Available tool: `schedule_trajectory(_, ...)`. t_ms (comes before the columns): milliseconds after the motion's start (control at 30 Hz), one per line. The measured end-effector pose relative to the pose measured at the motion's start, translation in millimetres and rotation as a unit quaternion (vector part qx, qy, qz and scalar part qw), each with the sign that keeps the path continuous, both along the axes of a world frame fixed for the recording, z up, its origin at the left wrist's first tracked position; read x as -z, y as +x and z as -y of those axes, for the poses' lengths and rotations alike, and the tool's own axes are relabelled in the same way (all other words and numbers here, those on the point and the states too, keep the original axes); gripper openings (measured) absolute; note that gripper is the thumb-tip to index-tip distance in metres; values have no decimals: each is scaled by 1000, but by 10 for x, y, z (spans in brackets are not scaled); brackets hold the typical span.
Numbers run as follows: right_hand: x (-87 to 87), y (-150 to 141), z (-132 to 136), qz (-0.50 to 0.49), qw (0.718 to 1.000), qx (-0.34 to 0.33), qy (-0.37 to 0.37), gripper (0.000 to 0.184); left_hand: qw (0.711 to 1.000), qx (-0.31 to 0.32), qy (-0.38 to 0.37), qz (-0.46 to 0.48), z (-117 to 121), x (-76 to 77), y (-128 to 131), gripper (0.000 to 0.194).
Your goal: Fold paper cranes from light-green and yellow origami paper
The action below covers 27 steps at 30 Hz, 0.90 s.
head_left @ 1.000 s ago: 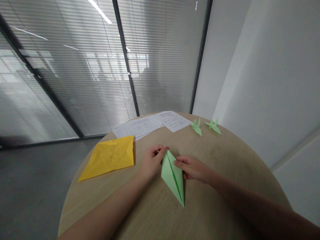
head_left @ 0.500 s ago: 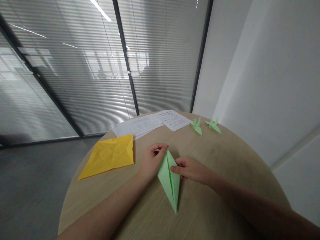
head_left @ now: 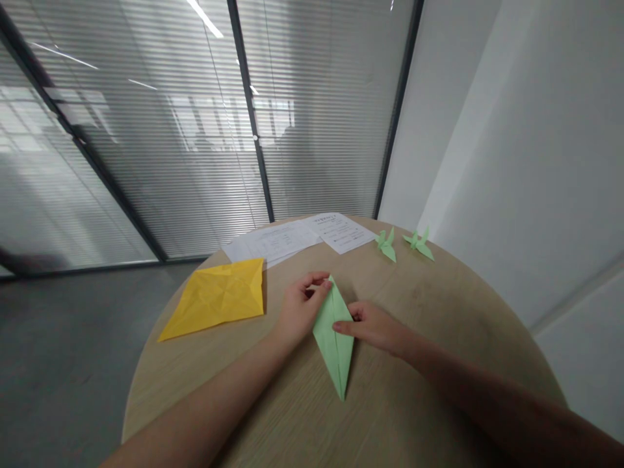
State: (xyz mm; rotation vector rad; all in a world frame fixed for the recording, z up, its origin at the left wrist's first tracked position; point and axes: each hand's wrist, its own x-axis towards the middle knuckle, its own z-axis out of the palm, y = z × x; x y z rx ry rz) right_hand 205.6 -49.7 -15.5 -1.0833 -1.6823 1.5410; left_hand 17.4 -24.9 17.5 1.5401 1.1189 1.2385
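A green paper folded into a long kite shape (head_left: 335, 344) lies on the round wooden table (head_left: 439, 338), its sharp tip pointing toward me. My left hand (head_left: 299, 307) pinches the far tip of the fold between thumb and fingers. My right hand (head_left: 373, 325) presses its fingertips on the fold's right edge near the middle, fingers curled.
A creased yellow paper square (head_left: 219, 296) lies flat at the left. White printed sheets (head_left: 297, 237) sit at the far edge. Two small green paper cranes (head_left: 387, 246) (head_left: 419, 244) stand at the far right. A glass wall with blinds is behind; a white wall stands at the right.
The green fold has swung so its near tip points more to the left and toward me. Both hands stayed on it, shifting slightly with the turn.
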Motion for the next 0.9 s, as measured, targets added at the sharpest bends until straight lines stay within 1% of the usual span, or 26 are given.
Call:
schedule_trajectory(67,46,25,-40,-17,999,42,8,41,999,42,-25,20,-27,23,-12,51)
schedule_trajectory(133,82,55,-86,-25,995,94,22,41,993,98,-65,26,-49,45,-22,52)
schedule_trajectory(200,97,84,-125,-31,989,140,31,40,984,144,-101,15,-63,70,-26,48)
schedule_trajectory(267,95,104,-150,-41,985,167,34,40,980,159,-116,-6,-73,97,-25,42)
schedule_trajectory(400,90,107,-167,-45,982,179,38,39,983,137,-112,-45,-88,131,-23,39)
schedule_trajectory(533,106,96,-178,-38,982,174,55,40,987,111,-109,-42,-91,119,-21,37)
schedule_trajectory(667,116,88,-188,-45,984,168,42,43,990,90,-99,-39,-84,113,-19,37)
schedule_trajectory(800,120,67,-195,-56,981,185,23,44,993,75,-82,-31,-83,108,-33,38)
schedule_trajectory(900,131,43,-205,-87,970,225,34,49,996,60,-70,-20,-74,79,-49,38)
